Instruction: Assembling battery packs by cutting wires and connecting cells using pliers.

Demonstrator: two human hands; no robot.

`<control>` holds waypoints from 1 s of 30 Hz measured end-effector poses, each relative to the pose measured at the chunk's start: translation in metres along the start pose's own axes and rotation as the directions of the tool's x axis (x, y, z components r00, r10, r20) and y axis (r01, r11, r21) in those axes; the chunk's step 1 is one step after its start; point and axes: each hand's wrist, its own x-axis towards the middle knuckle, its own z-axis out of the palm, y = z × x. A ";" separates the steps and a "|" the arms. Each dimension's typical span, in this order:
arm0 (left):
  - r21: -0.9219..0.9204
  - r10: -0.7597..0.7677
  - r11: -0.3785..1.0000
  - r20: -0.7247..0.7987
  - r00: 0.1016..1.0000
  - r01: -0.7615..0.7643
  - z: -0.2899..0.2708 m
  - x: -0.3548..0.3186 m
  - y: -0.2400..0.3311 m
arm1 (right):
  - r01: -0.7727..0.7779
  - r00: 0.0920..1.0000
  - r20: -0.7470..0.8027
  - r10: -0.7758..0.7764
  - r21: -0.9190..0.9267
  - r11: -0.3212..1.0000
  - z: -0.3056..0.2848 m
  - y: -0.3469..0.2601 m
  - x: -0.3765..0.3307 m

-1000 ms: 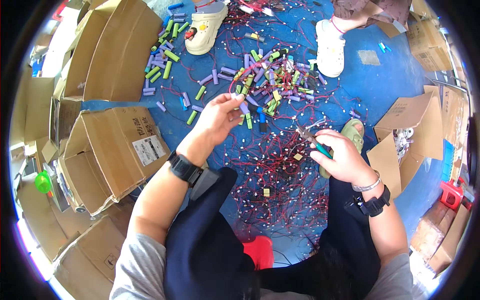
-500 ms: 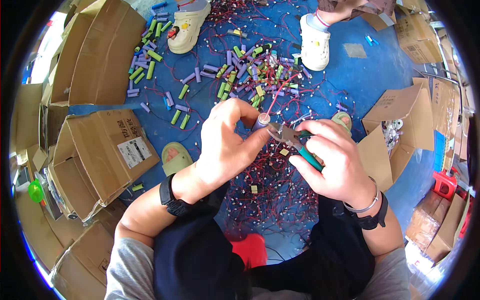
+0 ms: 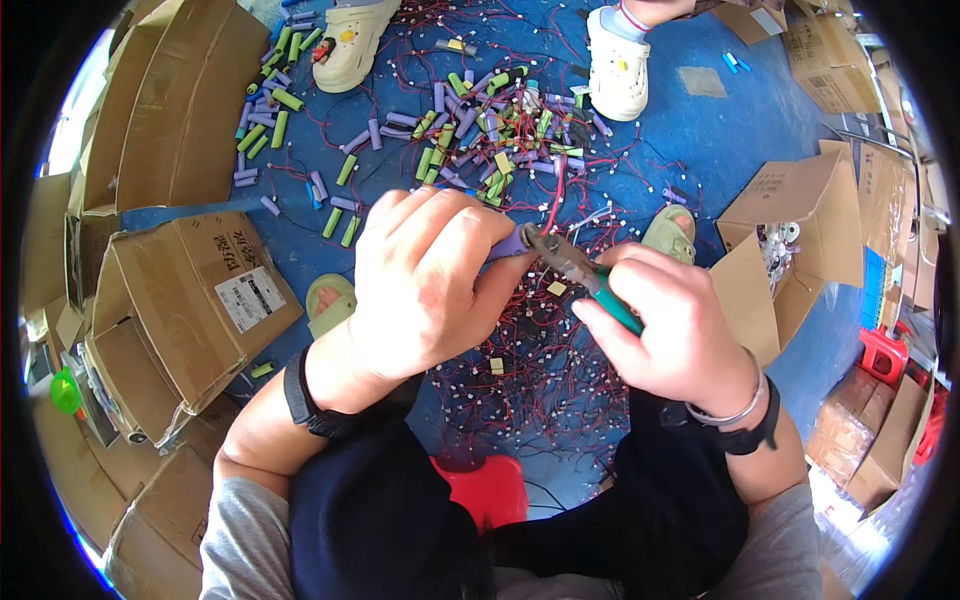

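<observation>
My left hand (image 3: 430, 280) is closed round a purple cylindrical battery cell (image 3: 508, 244), its end turned toward my right hand. In my right hand (image 3: 670, 325) is a pair of pliers (image 3: 612, 303) with green handles, the fingers wrapped round them. The plier jaws meet the end of the cell, where a red wire (image 3: 556, 195) rises away. Whether the jaws grip the wire or the cell's end tab I cannot tell. Beyond my hands lies a heap of purple and green cells (image 3: 470, 125) with red wires.
Cut wires with small white connectors (image 3: 530, 370) cover the blue floor between my feet. Cardboard boxes stand at left (image 3: 190, 300) and right (image 3: 800, 230), the right one holding small parts. Another person's white clogs (image 3: 618, 70) are beyond the heap. A red stool (image 3: 490, 490) is below me.
The pliers have moved left onto the cell's end, and their handles have come closer together. My left hand has rolled over, tilting the cell toward the pliers. The whole view has shifted slightly.
</observation>
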 end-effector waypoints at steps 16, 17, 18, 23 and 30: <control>-0.810 -0.482 -0.291 0.584 0.653 0.509 0.009 -0.016 -0.027 | -0.083 0.985 0.168 0.042 0.244 0.966 -0.010 0.024 0.003; -0.817 -0.473 -0.323 0.576 0.666 0.478 0.012 -0.017 -0.027 | -0.036 0.989 0.151 -0.011 0.305 0.952 -0.009 0.023 0.005; -0.822 -0.465 -0.355 0.569 0.679 0.446 0.015 -0.017 -0.028 | 0.011 0.990 0.130 -0.062 0.363 0.932 -0.009 0.023 0.005; -0.836 -0.424 -0.352 0.543 0.725 0.421 0.018 -0.022 -0.026 | -0.141 0.955 0.294 -0.027 0.534 0.834 -0.006 0.027 0.004; -0.751 -0.269 -0.508 0.604 0.750 0.422 0.018 -0.019 -0.020 | -0.219 0.976 0.155 0.155 0.749 0.626 0.009 0.018 0.006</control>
